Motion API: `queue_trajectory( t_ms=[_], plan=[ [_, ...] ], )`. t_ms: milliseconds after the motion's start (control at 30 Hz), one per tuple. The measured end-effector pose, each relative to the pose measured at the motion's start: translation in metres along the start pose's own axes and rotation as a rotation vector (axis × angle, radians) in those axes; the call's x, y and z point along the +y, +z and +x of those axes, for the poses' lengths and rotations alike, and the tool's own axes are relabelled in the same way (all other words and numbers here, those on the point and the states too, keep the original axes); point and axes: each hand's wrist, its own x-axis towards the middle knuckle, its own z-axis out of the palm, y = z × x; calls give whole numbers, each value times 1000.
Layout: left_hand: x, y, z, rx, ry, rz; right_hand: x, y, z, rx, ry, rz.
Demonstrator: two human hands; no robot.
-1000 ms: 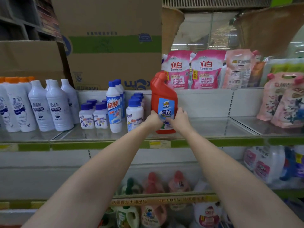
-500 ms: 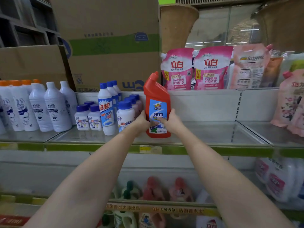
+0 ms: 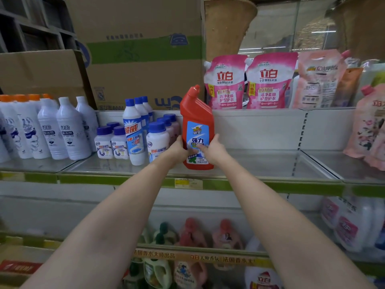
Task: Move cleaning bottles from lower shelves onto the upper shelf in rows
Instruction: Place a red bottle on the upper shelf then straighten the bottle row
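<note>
Shelf, upper, grey metal with green edge strip (image 3: pixel 260 163), carries red plastic angled-neck toilet-cleaner bottle (image 3: pixel 196 119), upright beside small blue-capped white bottles (image 3: pixel 157 140). Left hand (image 3: pixel 177 150) and right hand (image 3: pixel 214 150) grip its lower body. Likely rigid, heavy, slick; hold low.

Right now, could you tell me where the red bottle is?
In the head view the red bottle stands mid-frame on the upper shelf, held between the left hand and right hand, just right of the blue-capped white bottles.

Cardboard boxes (image 3: pixel 143 51) sit beside pink detergent pouches (image 3: pixel 248 80) on top.
</note>
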Motion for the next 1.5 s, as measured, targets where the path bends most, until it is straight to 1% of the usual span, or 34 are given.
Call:
queue_trajectory(
  t_ms=[133,267,567,733,1033,1133,1267,1333,1400,1500],
  plan=[
    [2,1,1,20,-13,23,3,-4,-5,-18,-7,-27],
    [3,-3,6,-7,-40,30,4,-4,-5,-10,-25,-22],
    [-2,-9,8,-34,-58,-34,6,-2,-2,0,-63,-49],
    [0,-11,9,-44,-72,-6,6,0,1,12,-63,-48],
    [-2,-8,3,-13,-17,14,8,6,0,45,-58,-24],
    [-2,-5,0,28,26,95,6,7,-2,51,-49,-11],
    [1,-1,-4,127,94,330,3,8,-6,74,-43,-33],
    [3,0,-7,165,115,412,1,7,-8,90,-43,-44],
    [5,-1,-10,196,114,474,-2,5,-11,127,-38,-72],
    [3,-9,-14,205,148,530,-7,0,-18,232,-24,-144]
  ],
)
